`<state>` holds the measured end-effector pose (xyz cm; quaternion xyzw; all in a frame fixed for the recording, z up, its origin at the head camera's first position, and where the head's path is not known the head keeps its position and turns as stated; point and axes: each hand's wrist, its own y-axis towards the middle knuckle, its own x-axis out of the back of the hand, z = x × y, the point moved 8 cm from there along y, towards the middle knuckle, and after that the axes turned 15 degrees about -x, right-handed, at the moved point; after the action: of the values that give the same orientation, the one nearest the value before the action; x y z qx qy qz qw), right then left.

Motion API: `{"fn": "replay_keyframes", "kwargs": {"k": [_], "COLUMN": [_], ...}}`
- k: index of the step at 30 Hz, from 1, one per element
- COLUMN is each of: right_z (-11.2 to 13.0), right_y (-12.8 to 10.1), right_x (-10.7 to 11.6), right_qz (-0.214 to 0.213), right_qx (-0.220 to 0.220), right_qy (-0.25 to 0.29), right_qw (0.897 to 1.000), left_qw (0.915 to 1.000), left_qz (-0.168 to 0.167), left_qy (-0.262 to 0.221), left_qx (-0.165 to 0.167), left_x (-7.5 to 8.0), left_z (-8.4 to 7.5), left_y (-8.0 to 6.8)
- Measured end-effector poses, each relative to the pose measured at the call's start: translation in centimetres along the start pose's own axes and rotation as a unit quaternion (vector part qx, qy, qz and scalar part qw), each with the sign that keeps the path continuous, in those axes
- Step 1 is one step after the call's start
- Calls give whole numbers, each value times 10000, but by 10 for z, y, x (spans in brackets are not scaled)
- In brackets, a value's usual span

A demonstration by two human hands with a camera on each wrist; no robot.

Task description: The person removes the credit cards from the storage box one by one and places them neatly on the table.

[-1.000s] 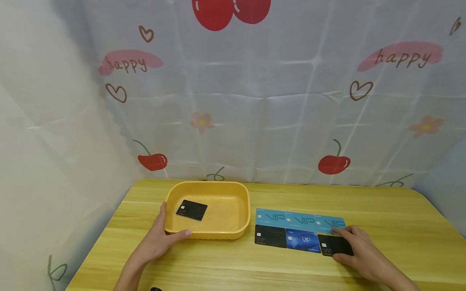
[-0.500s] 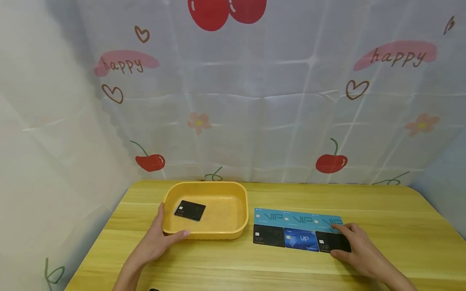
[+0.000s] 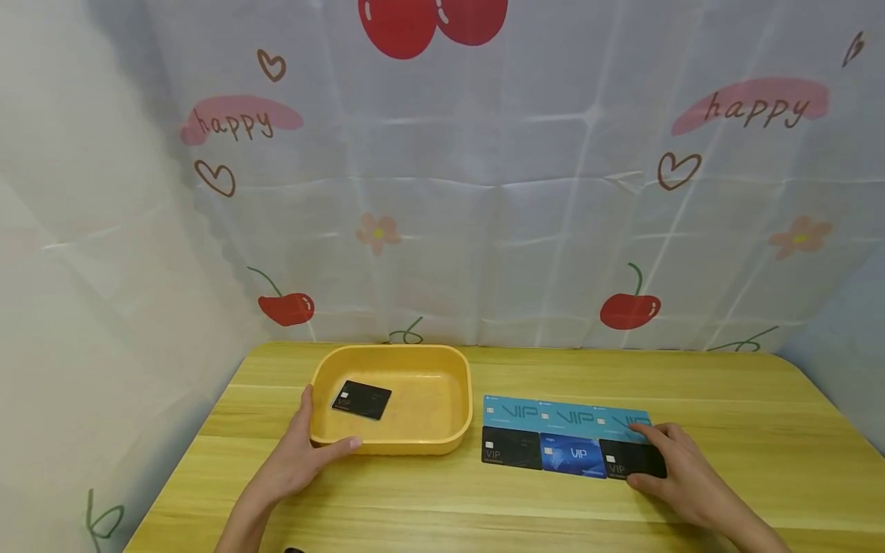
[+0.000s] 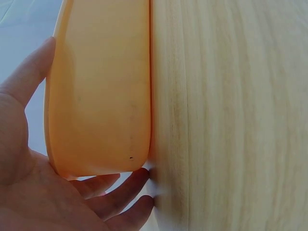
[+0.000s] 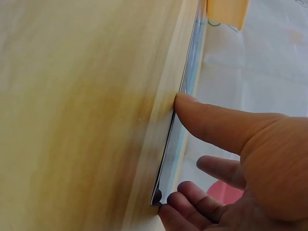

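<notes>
Black is the card [image 3: 622, 458] at the right hand [image 3: 683, 475], whose thumb touches its near edge, fingers spread apart. It lies flat on the desk [image 3: 429, 507], probably light, stiff and slippery, best held by opposite edges. Five more cards [image 3: 574, 456] make two rows with it. Farther left, the left hand [image 3: 297, 457], also spread, touches the yellow box [image 3: 408, 447], with another black card [image 3: 362, 400] inside.

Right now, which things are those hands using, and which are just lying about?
Part of the job, it seems:
Yellow tray, held by the left hand
Black card in the tray
Three light-blue cards
Dark-blue card
Two black cards, right hand at one

Just there:
Table
Cherry sheet behind
Dark thing at the bottom edge, mostly cut off
</notes>
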<state>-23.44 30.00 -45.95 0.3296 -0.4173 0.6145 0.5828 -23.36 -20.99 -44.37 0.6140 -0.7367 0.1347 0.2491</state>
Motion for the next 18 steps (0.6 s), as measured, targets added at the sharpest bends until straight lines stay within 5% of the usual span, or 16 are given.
{"fn": "replay_keyframes", "kwargs": {"k": [18], "right_z": [17], "right_y": [-3], "right_x": [16], "right_qz": [-220], "right_qx": [-20], "right_qy": [667], "right_qw": [9975], "left_qw": [9999], "left_qz": [1], "left_qy": [-33], "left_qx": [135], "left_x": [0], "left_z": [4], "left_y": [-1]}}
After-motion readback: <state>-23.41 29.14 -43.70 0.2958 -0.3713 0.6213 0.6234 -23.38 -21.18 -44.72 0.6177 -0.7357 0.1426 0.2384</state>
